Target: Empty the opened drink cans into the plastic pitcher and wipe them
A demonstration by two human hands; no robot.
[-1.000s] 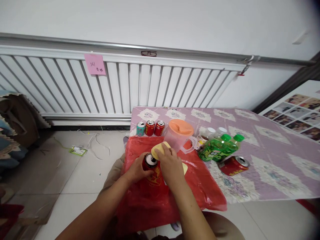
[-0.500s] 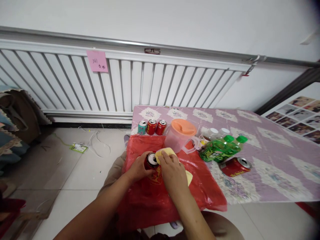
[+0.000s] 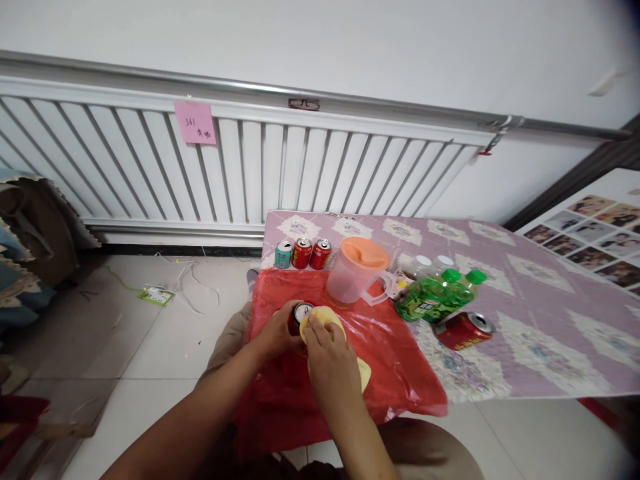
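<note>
On the far left, w/ the floor around it, a white power strip lies on the tiles, and a pink sticky note is stuck on the radiator behind. Then comes the table edge: a teal can and two small red cans stand in a row near the back corner, well apart from the hands.

The left hand is wrapped around the side of the red can, fingers closed on it, holding it upright on the red plastic bag that covers the table corner. Just to the right, the right hand presses a yellow cloth on the can's top rim; its fingers are closed on the cloth, and part of the cloth hangs out below the palm.

I judge the step is wiping the can top, approx. in the middle of it. The next move needs the left hand to keep the can steady while the cloth goes around the rim, w/o tipping it.

Further right stand a pitcher with orange lid, green bottles lying on their sides, and another red can on its side, on the purple tablecloth.
</note>
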